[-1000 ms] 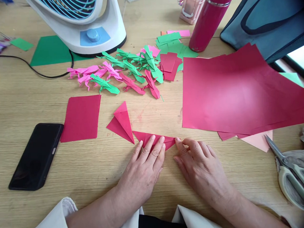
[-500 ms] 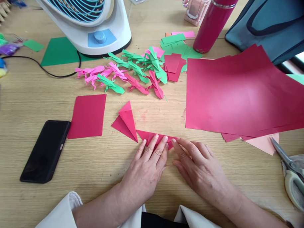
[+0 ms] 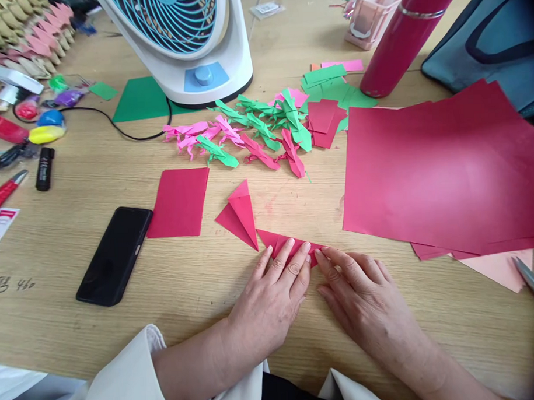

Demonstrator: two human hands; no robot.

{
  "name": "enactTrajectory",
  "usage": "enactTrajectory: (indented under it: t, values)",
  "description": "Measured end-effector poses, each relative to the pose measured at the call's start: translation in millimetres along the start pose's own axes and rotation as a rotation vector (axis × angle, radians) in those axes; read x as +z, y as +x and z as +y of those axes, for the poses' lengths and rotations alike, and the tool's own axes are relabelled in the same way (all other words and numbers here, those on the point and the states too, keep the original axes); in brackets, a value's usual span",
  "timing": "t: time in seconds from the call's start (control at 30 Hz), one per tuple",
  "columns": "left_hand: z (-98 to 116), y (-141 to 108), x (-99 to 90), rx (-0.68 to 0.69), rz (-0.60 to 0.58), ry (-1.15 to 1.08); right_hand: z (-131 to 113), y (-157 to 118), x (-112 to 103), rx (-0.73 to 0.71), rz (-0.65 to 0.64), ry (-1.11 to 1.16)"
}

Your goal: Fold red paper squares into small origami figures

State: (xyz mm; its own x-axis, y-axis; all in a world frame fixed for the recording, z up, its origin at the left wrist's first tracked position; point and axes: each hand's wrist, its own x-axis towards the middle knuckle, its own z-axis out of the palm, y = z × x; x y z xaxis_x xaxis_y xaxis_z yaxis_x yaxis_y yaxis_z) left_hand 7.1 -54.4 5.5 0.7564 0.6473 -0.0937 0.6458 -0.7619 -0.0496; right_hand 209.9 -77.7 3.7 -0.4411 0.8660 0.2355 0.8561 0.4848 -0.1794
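A narrow folded strip of red paper (image 3: 268, 239) lies on the table in front of me, partly hidden by my fingers. My left hand (image 3: 274, 296) is laid across it, fingers stretched out and pressing it down. At the strip's right end, the fingertips of my right hand (image 3: 362, 293) touch the paper; these fingers are extended and slightly bent, with the thumb lower down and apart from the strip. Just beyond the strip's left tip is another folded piece of red paper (image 3: 240, 215), kite-like with a lighter top. A stack of red paper rectangles (image 3: 179, 203) lies farther left.
Several folded paper figures (image 3: 262, 130) in green, pink and red lie ahead, before a white fan (image 3: 218, 67). Large red sheets (image 3: 423, 171) cover the right side, near scissors (image 3: 532, 281). A phone (image 3: 115, 255) lies left; a red bottle (image 3: 405, 37) stands at the back.
My view has swung left, so everything appears farther right and more items show at the left edge. Both hands stay on the folded strip, nearly unmoved against it.
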Motion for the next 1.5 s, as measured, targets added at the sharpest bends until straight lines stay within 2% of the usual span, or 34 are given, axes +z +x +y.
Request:
enactTrajectory:
  t: [0.5,0.63,0.73,0.8,0.87,0.97,1.1,1.27,1.5]
  values:
    - [-1,1,-0.2,-0.013,0.017,-0.022,-1,1,1,0.001,-0.009,-0.027]
    - [0,1,-1.6,-0.022,0.056,-0.027,-2,1,1,0.003,0.0,-0.046]
    - [-1,-3,-3.4,-0.038,0.129,-0.065,-2,1,2,0.001,0.011,-0.055]
    - [-5,-4,-5.5,-0.081,0.213,-0.13,-2,0,3,-0.001,0.015,-0.052]
    - [-12,-4,-8.0,-0.183,0.303,-0.225,-2,0,3,-0.002,0.015,-0.047]
    - [-24,0,-10.4,-0.342,0.365,-0.371,-1,-1,4,-0.004,0.011,-0.036]
    - [-34,9,-8.8,-0.424,0.368,-0.486,-1,-1,3,-0.001,0.013,-0.033]
    - [-35,16,-7.1,-0.485,0.312,-0.531,-1,0,2,-0.013,0.01,-0.039]
    - [-34,19,-7.2,-0.509,0.284,-0.576,-1,2,2,-0.007,-0.003,-0.023]
